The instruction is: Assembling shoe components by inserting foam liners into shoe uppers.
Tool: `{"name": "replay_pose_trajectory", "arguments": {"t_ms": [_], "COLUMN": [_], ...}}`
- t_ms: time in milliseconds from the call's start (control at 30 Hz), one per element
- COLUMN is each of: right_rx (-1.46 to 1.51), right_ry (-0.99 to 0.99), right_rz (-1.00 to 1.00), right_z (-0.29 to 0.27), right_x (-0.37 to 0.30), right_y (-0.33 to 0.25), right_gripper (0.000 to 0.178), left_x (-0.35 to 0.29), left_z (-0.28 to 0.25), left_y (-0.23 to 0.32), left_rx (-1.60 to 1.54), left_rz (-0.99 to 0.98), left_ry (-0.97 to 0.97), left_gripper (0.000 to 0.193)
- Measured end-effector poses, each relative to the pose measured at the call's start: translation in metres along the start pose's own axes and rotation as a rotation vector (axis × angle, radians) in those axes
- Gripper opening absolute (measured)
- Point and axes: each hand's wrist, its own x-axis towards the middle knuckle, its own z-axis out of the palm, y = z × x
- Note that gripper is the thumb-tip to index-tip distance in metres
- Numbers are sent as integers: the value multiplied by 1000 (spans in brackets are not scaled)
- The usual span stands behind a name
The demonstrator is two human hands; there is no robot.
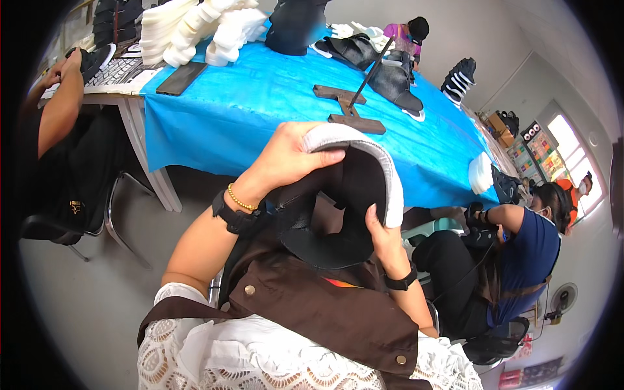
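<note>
brown apron (338, 312) lies closest, and just above it the left hand (286, 159) clamps the white sole (364, 156) of a black shoe (331, 214) at the toe while the right hand (383, 234) pinches its upper from below. it looks light and floppy, stiffest along the sole edge, so that rim seems the surest hold; beyond the shoe stretches the blue table (260, 97).

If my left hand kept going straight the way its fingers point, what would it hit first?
The left hand already grips the shoe's white sole. Past that, it would likely pass over the blue-covered table edge toward a seated co-worker's arm, though depth is unclear.
</note>
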Motion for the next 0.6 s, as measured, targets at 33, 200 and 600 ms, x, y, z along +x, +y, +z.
{"name": "replay_pose_trajectory", "arguments": {"t_ms": [33, 200, 600], "right_rx": [101, 171, 650], "right_ry": [19, 67, 85], "right_rz": [-125, -155, 213], "right_z": [1, 7, 8], "right_x": [2, 4, 6], "right_y": [0, 6, 25], "right_gripper": [54, 55, 51], "left_x": [-1, -4, -42], "left_z": [1, 8, 4], "left_y": [0, -4, -67], "left_rx": [-81, -192, 39], "left_rz": [-45, -79, -484], "left_ry": [21, 58, -33], "left_gripper": [35, 33, 71]}}
